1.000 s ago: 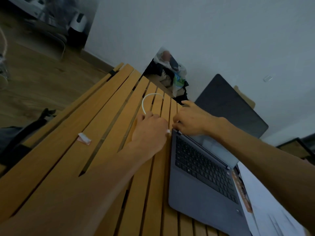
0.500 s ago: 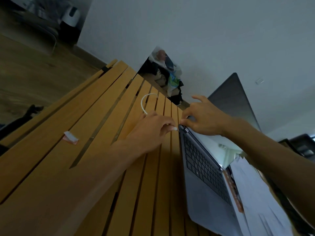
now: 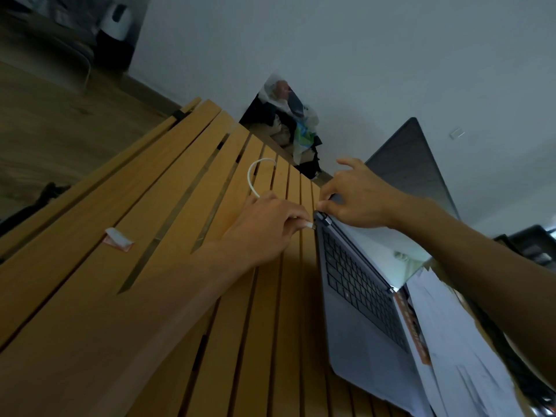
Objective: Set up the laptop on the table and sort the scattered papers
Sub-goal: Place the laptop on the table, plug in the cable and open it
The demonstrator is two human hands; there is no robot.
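Observation:
An open grey laptop (image 3: 364, 335) lies on the right side of the slatted wooden table (image 3: 144, 236). My left hand (image 3: 264, 230) pinches the plug of a white cable (image 3: 255, 176), with the plug tip right at the laptop's rear left corner. My right hand (image 3: 358, 197) grips that corner by the hinge, fingers curled over the edge of the lid. White papers (image 3: 457, 341) lie to the right of the laptop, partly under it.
A small white and red scrap (image 3: 118, 237) lies on the table to the left. A pile of bags and clothes (image 3: 288, 127) sits against the wall past the table's far edge. Wooden floor lies to the left, dark furniture at far right.
The view has tilted and shifted. My left hand has brought the cable plug closer to the laptop's rear corner, and my right hand stays on the hinge corner.

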